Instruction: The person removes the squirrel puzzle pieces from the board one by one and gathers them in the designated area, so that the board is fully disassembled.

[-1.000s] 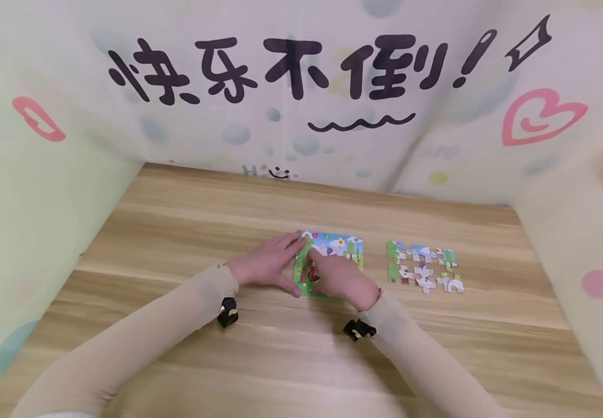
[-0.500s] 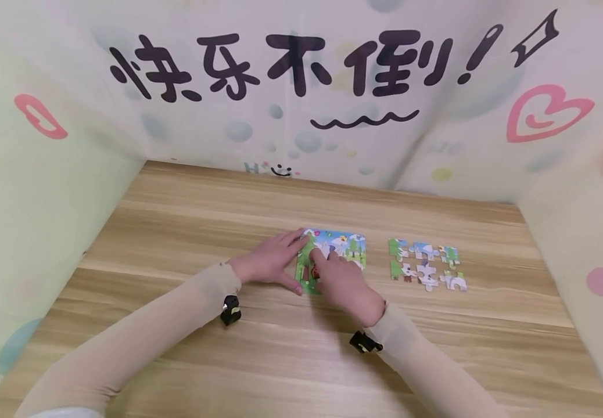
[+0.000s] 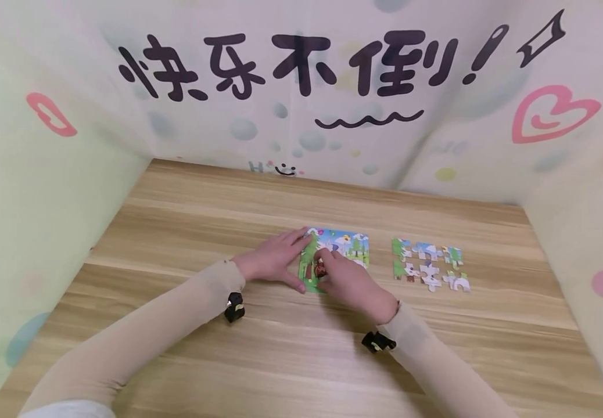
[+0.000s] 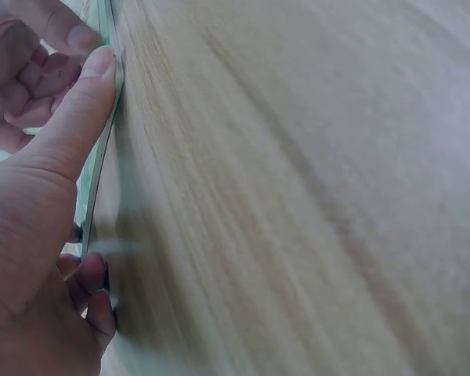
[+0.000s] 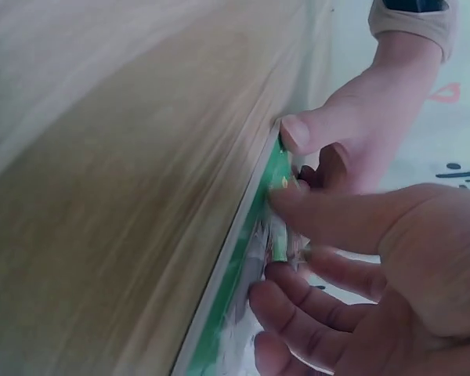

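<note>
A colourful jigsaw board with printed trees and sky lies mid-table. My left hand holds its left side, thumb at the near-left corner and fingers along the left edge toward the far corner. In the left wrist view the thumb lies along the board's rim. Over the board's near-left part, my right hand pinches a small puzzle piece between thumb and bent fingers. That piece is partly hidden and blurred in the right wrist view. A reddish-brown patch shows beside the right fingertips.
Several loose puzzle pieces lie in two rows right of the board. The wooden table meets a printed cloth backdrop behind, with cloth walls on both sides.
My right hand's index finger has bent in from reaching over the board, and its wrist has shifted slightly right. The left hand stays at the board's edge. The view has shifted a little.
</note>
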`<state>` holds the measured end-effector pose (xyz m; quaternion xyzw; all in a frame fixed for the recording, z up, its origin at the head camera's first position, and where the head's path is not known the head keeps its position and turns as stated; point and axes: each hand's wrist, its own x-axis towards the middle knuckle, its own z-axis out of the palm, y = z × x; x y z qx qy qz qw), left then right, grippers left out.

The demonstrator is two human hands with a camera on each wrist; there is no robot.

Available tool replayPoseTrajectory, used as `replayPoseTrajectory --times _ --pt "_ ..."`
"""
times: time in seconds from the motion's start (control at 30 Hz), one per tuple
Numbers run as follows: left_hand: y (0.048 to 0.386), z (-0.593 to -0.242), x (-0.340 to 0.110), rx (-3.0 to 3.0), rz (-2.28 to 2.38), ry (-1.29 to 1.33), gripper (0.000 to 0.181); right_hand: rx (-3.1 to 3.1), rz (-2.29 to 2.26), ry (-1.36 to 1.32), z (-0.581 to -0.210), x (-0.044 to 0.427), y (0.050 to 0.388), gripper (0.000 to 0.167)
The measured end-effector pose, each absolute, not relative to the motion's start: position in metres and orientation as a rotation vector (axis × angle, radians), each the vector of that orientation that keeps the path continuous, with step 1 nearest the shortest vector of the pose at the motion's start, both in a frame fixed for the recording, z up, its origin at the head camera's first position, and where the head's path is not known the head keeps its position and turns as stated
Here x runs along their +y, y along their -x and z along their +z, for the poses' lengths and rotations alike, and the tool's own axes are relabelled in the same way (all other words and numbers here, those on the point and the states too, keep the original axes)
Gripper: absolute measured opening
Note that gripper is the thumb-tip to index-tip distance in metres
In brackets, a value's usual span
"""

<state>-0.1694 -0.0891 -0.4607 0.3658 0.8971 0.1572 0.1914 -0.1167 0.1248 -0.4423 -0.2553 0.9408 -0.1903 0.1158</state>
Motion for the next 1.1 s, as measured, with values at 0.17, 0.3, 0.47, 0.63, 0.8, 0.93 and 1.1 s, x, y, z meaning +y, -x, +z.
replayPoseTrajectory --times 0.17,0.3,0.47,0.63,0.8,0.93,1.1 --pt "0.171 -0.464 -0.086 2.527 0.426 -1.021 0.126 2.727 -0.585 0.77 -0.446 0.131 0.118 0.049" --pt "0.17 -0.463 -0.086 2.526 0.428 -1.026 0.125 2.739 -0.545 0.784 -0.444 0.131 0.118 0.048" --pt "0.168 -0.461 -0.086 2.51 0.456 -1.012 0.125 2.753 -0.521 0.83 -0.444 0.132 0.117 0.047" --pt "0.167 -0.461 -0.086 2.511 0.449 -1.006 0.125 2.759 -0.512 0.826 -0.44 0.135 0.116 0.058" --pt "0.167 -0.461 -0.085 2.508 0.45 -1.004 0.124 2.769 -0.507 0.779 -0.436 0.147 0.111 0.06" --pt "0.166 -0.461 -0.086 2.51 0.455 -0.995 0.123 2.788 -0.553 0.759 -0.433 0.161 0.104 0.055" --pt "0.167 -0.46 -0.086 2.512 0.457 -0.989 0.124 2.805 -0.6 0.717 -0.434 0.18 0.095 0.047"
